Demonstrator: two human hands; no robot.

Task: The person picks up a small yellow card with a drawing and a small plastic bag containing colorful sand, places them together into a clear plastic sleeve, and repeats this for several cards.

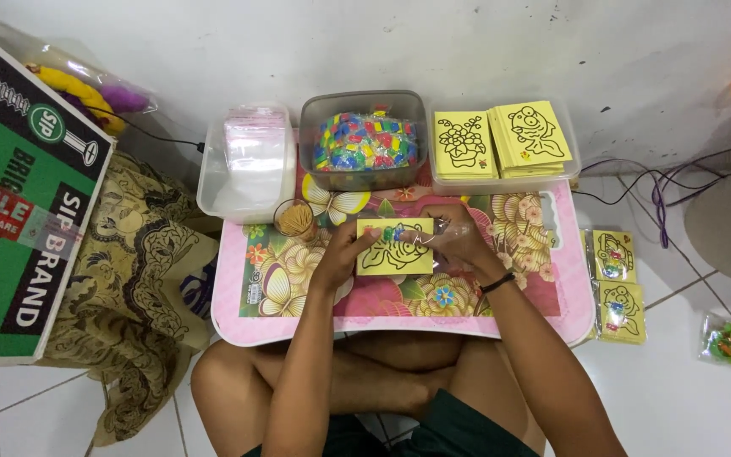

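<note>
Both hands — left hand (pixel 342 254), right hand (pixel 458 241) — grip the yellow picture card (pixel 395 248) half-sleeved in a clear bag (pixel 430 239); two packed cards (pixel 616 286) lie finished, card stacks (pixel 501 141) left.

Frame centre: left hand (pixel 338 254) and right hand (pixel 458 241) both grip a yellow card (pixel 395 248) over the pink worktop (pixel 399 309). Above it: bag tub (pixel 247 165), bead tub (pixel 364 140), card tray (pixel 501 144).

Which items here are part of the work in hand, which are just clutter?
In use: yellow picture card held by left hand and right hand; clear bag tub; coloured packet tub; yellow card stacks; pink table.
Lying about: cardboard box; patterned cloth; cables.
</note>
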